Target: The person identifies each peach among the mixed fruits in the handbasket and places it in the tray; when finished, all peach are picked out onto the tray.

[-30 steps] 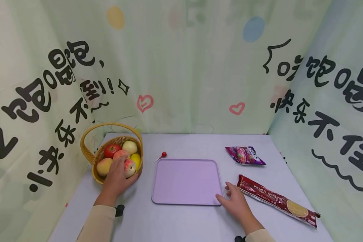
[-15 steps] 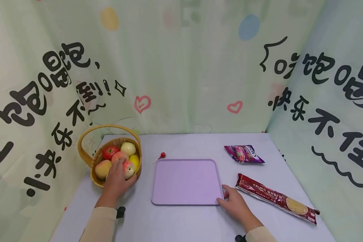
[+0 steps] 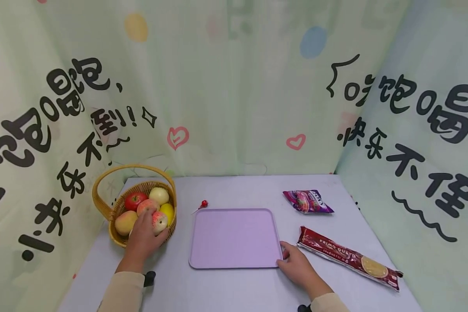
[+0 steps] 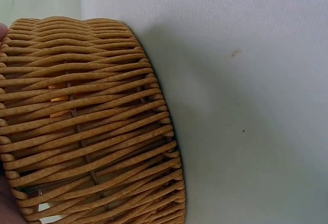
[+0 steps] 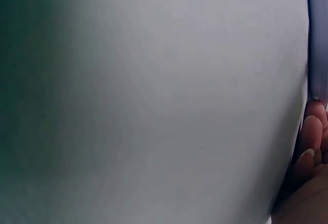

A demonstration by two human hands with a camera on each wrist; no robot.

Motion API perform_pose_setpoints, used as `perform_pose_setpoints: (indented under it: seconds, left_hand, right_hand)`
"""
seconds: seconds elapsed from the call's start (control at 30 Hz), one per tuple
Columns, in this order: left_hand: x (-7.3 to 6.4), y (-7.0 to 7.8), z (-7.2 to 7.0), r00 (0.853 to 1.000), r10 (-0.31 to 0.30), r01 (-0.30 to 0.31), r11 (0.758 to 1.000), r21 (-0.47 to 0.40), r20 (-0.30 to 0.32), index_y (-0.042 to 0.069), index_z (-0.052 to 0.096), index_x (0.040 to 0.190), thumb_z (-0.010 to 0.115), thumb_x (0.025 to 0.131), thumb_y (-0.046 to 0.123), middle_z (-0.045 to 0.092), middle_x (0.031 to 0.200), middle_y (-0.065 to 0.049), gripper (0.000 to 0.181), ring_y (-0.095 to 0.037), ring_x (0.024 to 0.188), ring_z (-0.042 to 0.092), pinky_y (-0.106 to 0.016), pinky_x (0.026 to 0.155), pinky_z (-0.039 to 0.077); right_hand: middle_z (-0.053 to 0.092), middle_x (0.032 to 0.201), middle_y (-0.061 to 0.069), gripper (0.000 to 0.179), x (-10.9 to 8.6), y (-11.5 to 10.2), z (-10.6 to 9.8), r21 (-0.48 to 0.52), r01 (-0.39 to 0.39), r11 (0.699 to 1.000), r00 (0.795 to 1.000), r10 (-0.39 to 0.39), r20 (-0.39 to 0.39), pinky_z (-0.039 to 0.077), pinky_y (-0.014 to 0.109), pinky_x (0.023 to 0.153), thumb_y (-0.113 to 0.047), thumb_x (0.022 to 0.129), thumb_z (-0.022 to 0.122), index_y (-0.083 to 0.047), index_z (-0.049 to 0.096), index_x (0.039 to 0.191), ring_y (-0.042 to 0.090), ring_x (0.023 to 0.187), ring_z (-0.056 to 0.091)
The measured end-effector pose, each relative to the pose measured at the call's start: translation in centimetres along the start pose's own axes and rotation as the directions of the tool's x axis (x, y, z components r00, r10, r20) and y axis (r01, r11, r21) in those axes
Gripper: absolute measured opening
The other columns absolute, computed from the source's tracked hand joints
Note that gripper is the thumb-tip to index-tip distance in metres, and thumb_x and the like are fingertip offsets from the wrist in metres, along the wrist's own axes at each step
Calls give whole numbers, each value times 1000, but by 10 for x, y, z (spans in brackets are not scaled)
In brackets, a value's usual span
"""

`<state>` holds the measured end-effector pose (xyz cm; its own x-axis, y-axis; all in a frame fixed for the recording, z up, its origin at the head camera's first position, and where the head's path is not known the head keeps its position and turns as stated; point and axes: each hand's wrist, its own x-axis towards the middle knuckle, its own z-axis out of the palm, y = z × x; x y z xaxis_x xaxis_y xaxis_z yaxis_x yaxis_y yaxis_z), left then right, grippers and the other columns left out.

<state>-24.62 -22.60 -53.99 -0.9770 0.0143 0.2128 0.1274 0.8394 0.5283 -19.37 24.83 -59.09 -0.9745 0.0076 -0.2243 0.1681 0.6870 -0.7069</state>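
Observation:
A wicker basket (image 3: pixel 172 183) of fruit stands on the left of the table. Over its front rim reaches my left hand (image 3: pixel 142 236), fingers and thumb spread around a speckled peach (image 3: pixel 159 221); the undersides of the fingers are hidden. The left wrist view is filled by the basket's woven wall (image 4: pixel 87 111), with bits of the hand at the left edge. My right hand (image 3: pixel 298 264) pinches the lower right edge of a lilac tray (image 3: pixel 234 238). In the right wrist view, curled fingers (image 5: pixel 310 134) meet the tray's edge (image 5: pixel 319 39).
A red spaghetti packet (image 3: pixel 347 258) lies right of my right hand. Behind it is a purple snack bag (image 3: pixel 308 201). A small red ball on a thin stick (image 3: pixel 204 203) lies behind the tray. The basket also holds a red apple (image 3: pixel 135 201) and a yellow lemon (image 3: pixel 167 212).
My right hand has closed on the tray's right edge, which it was only beside before. The left hand stays at the peach. The whole view has shifted slightly.

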Motion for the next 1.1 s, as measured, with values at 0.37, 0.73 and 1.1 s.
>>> perform_pose_setpoints:
  seconds: [0.37,0.73,1.1]
  left_hand:
    - [-1,3,-3,1000,-12,12,1000,-11,-6,0,35,151,81,86,28,41,151,-28,84,-46,137,41,-66,116,34]
    - [1,5,-3,999,-40,41,997,-65,12,3,36,151,79,85,27,43,150,-23,83,-42,132,46,-63,115,37]
    - [6,22,-4,1000,-5,2,995,-101,-26,1,41,147,76,85,25,48,143,-21,75,-37,128,47,-59,110,43]
  right_hand:
    - [56,96,5,67,3,2,1,-21,2,1000,1000,-1,31,45,32,66,-15,91,75,3,46,149,18,79,50]
    - [56,95,4,68,1,0,-1,-37,4,999,999,-2,38,44,30,67,-15,91,75,3,46,150,18,79,49]
    - [55,96,5,68,0,-2,-1,-45,3,999,999,-1,42,44,31,67,-14,92,74,3,45,150,18,80,49]
